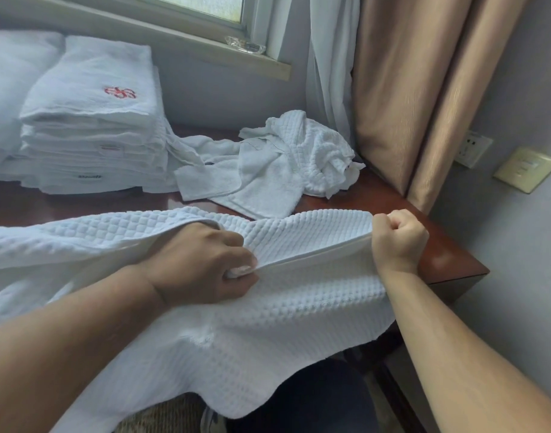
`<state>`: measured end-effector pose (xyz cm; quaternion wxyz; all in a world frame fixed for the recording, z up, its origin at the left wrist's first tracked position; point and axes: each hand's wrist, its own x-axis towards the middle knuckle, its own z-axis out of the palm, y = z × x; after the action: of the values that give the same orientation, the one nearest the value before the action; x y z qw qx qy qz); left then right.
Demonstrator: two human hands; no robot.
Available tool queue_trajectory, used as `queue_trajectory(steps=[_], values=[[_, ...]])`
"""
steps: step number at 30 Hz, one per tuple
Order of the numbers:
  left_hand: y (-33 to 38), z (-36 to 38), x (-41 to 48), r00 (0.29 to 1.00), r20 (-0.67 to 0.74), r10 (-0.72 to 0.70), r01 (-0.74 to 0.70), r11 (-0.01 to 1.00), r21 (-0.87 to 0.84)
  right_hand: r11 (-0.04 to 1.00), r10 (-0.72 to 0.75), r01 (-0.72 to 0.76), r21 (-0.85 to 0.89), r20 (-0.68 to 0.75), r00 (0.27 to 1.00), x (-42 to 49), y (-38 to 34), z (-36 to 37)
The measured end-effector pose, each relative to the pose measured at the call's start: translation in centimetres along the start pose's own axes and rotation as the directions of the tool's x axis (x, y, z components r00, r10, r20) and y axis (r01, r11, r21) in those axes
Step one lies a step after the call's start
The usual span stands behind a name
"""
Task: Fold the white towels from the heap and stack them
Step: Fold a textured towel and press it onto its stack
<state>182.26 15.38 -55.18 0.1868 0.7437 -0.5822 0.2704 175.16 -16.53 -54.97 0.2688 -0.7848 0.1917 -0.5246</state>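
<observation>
A white waffle-weave towel [268, 323] is stretched across the near edge of the dark wooden table [449, 264] and hangs over its front. My left hand [202, 264] grips a bunched fold of it near the middle. My right hand [399, 239] is fisted around the towel's upper right corner. Behind them lies a small heap of crumpled white towels [283, 164]. At the back left stands a tall stack of folded white towels [93, 120], the top one bearing a red embroidered mark.
A second pile of white linen [8, 82] sits at the far left. Beige curtains [424, 89] and a sheer white curtain [330, 57] hang at the table's right corner. A windowsill [205, 42] runs behind. Wall sockets [474, 148] are on the right wall.
</observation>
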Motion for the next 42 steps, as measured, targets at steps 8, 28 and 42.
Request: queue_trajectory(steps=[8,28,42], values=[[2.2,-0.2,0.1,0.996,0.071,-0.055,0.044,0.987,0.152,0.978,0.191,-0.198,0.064,0.111,0.975,1.1,0.8,0.8],[5.0,-0.4,1.8,0.968,0.22,0.122,-0.234,0.758,0.609,0.838,0.486,-0.495,0.23,0.097,0.868,3.0,3.8,0.8],[3.1,-0.1,0.9,0.978,0.203,0.053,-0.087,0.983,0.162,0.752,0.542,-0.202,-0.627,0.414,0.732,6.0,1.1,-1.5]])
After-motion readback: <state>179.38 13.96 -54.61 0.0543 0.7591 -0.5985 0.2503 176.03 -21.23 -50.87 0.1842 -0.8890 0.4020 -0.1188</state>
